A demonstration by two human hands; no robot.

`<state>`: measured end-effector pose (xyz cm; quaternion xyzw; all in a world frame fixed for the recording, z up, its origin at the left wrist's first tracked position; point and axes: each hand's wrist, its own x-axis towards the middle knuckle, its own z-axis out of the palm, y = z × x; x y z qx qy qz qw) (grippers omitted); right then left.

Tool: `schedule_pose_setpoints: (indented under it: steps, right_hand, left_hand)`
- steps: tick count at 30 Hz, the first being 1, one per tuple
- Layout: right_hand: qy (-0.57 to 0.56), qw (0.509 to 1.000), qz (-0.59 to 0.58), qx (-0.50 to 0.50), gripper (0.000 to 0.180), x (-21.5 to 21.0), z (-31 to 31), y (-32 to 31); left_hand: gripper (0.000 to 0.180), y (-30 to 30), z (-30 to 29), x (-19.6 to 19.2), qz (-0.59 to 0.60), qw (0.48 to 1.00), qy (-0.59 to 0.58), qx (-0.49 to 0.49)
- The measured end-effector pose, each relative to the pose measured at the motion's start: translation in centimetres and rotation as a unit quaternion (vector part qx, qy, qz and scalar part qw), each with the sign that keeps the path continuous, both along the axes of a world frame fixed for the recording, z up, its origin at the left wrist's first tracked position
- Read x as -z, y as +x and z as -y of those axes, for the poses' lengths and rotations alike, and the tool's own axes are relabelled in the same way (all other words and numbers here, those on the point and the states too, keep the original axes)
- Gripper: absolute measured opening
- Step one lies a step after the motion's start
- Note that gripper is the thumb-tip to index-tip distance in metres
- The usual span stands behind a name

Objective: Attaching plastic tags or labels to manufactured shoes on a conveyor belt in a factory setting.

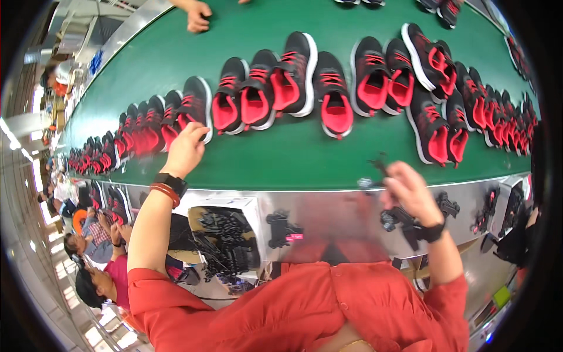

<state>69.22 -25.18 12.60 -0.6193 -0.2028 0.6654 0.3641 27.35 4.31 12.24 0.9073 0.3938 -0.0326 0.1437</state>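
Observation:
My left hand (186, 149) is at the heel of a black sneaker (196, 100) with red laces and lining, its fingers bent against the shoe's near end. The grip itself is partly hidden by the hand. Off to the right, above the near edge of the green belt, my right hand (407, 190) pinches a small black plastic piece (380, 167), smeared by motion. Similar black pieces (404, 222) lie on the metal ledge just below that hand. Nearest to it on the belt stands a pair of the same black and red sneakers (431, 129).
Sneakers in long rows cover much of the green belt (264, 158). A white carton (252, 214) full of black plastic pieces stands by the ledge at left. Across the belt another person's hand (198, 14) shows. A co-worker in a dark cap (88, 287) is at the lower left.

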Motion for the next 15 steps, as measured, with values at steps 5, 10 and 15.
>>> schedule_pose_setpoints:
  steps: [5,10,15]
  right_hand:
    - [0.09,0.987,-0.1,-0.085,0.024,4.8,-12.8,-17.1]
    - [0.08,0.984,-0.156,0.028,0.022,8.3,-17.7,-26.6]
    - [0.067,0.984,-0.157,0.044,0.021,9.7,-18.1,-29.8]
  left_hand:
    - [0.046,-1.3,-1.7,2.6,0.014,0.996,-0.011,0.088]
    - [0.034,-0.9,-4.0,4.8,0.053,0.99,-0.026,0.129]
    - [0.017,-1.2,-5.3,6.8,0.058,0.987,-0.07,0.129]
